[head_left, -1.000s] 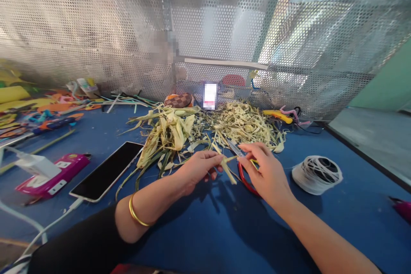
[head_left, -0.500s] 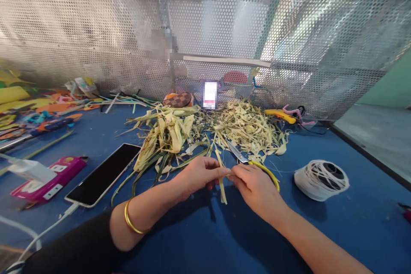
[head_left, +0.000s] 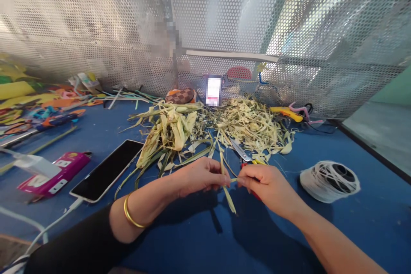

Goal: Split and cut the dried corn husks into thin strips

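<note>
Between the thumb and fingers of my left hand is pinched a pale green-yellow strip of corn husk, its end hanging down toward me. A short piece of husk crosses from that pinch to my right hand, whose closed fingertips grip its end. Whether the two pieces are one strip is unclear. Just behind my right hand lie scissors with metal blades, their red and yellow handles partly hidden by the hand. Beyond my hands are a bundle of whole husks and a heap of shredded strips.
A spool of white thread stands at right. To the left lie a phone with a cable and a magenta power strip. A yellow-handled tool sits at back right. Perforated metal panels close off the far side.
My right hand has moved slightly right, away from my left, and a short stretch of husk now shows between them. The hanging strip end has swung right. The camera view has shifted slightly.
</note>
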